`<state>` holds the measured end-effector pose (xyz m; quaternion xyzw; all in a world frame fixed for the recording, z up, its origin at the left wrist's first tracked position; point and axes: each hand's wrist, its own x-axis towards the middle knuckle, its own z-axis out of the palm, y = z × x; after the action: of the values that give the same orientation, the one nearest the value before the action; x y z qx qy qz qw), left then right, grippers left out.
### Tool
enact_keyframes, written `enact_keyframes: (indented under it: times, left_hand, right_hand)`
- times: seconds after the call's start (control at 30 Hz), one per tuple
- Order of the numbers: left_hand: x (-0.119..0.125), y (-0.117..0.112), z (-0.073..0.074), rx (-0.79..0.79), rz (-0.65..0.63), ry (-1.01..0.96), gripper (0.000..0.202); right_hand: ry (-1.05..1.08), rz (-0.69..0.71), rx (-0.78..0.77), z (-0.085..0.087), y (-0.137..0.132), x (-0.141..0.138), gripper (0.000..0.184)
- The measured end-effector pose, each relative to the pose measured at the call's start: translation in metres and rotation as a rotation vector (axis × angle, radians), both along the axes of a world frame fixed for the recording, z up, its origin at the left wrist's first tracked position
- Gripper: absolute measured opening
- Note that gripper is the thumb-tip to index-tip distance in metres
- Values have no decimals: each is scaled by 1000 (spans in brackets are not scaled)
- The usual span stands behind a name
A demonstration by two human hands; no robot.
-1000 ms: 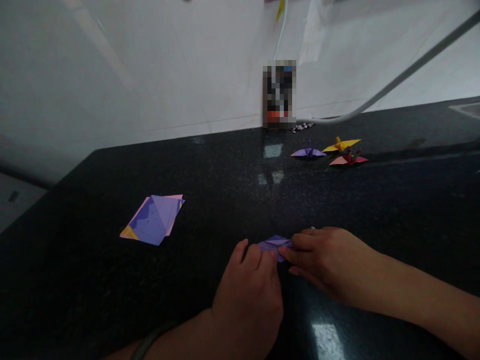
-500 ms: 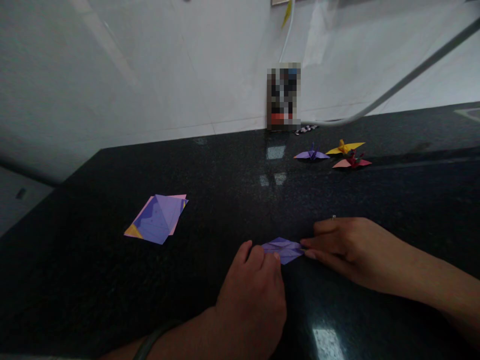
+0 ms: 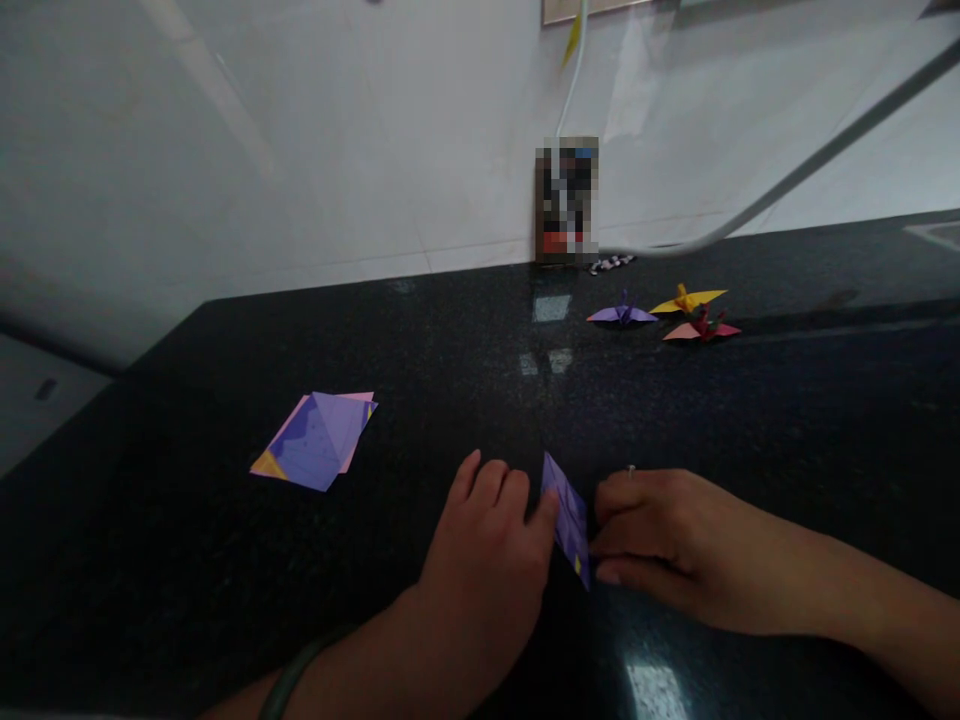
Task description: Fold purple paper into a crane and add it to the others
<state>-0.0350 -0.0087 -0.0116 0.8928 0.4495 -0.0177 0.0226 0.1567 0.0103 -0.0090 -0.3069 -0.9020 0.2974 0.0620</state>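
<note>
Head view, starting at the far left: a small stack of paper sheets [image 3: 315, 440] lies on the dark counter [image 3: 450, 370], purple on top with an orange corner, pink edges peeking out beneath. Next along, it's the left hand [image 3: 487, 550], a dark bracelet [image 3: 287, 685] round the wrist, back of the hand up, fingers half curled with small gaps between them. Its innermost digit is on the left side of the folded purple paper [image 3: 571, 520] — whether another finger grips from below, I cannot tell. That paper sits between the two hands, a slim diamond slanting from its upper tip down to the right, a yellow patch near the lower end. Straight behind, against the pale wall [image 3: 300, 150], stands a pixelated box [image 3: 566, 200], a beaded strand [image 3: 613, 265] near its foot, then a purple crane [image 3: 624, 316] in front. Now the right hand [image 3: 664, 530], wearing a ring [image 3: 631, 469]: fingers bent and bunched, thumb just below them, tips right at the paper's right edge — pinching it or merely touching, cannot tell. Behind that hand come a yellow crane [image 3: 686, 299] and a red crane [image 3: 703, 329] close together, and a grey cable [image 3: 795, 180] sweeping up to the right.
</note>
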Motion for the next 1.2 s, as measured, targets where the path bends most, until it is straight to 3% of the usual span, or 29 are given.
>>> enact_keyframes:
  times: [0.2,0.5,0.6,0.8,1.0,1.2]
  left_hand:
    - [-2,5,-4,32,-10,-77,36]
    - [2,1,-9,-106,-104,-302,22]
    - [4,0,-6,-146,-69,-299,17]
    - [5,-1,-2,-187,-31,-260,34]
    - [5,2,-6,-137,-38,-212,16]
    - [6,2,-8,-94,-36,-229,21]
  right_hand:
    - [-29,-158,93,-7,7,4,20]
    - [-75,-120,122,-11,7,3,21]
    - [-60,-102,133,-13,8,0,18]
    - [-2,-94,118,-13,10,0,20]
    - [21,-160,129,-18,11,1,20]
    - [-29,-204,118,-18,8,-5,17]
